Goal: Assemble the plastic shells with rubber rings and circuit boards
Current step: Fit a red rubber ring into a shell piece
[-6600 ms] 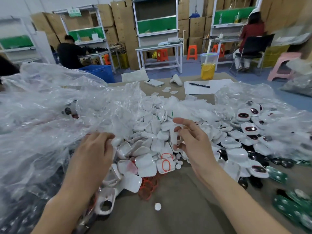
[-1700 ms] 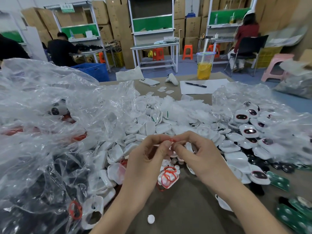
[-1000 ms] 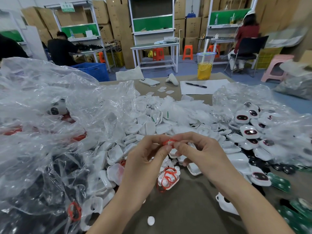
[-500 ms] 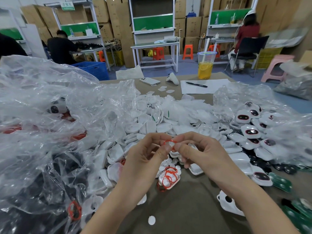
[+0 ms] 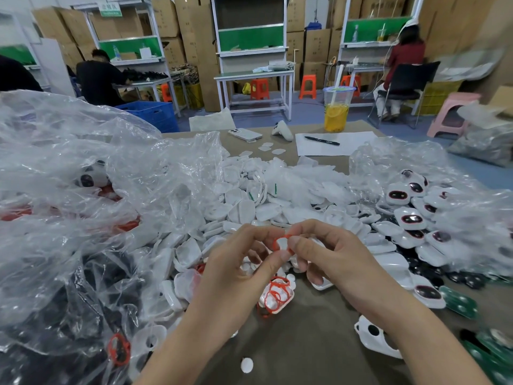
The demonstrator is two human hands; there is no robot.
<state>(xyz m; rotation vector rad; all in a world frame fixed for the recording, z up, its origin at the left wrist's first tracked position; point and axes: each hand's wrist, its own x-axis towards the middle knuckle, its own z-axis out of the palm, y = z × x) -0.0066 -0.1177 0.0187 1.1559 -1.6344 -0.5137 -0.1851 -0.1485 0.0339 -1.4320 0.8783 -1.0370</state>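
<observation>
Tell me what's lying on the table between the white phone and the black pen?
A white handheld controller lies between the white phone and the black pen, as the head view shows.

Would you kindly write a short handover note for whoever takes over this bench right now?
Left hand and right hand both pinch one red rubber ring above the table; whether it sits on a shell is unclear.
Spare rings lie in a white shell just below.
Loose shells pile behind; green circuit boards lie at the far right.
Left: seat ring, add board.
</observation>
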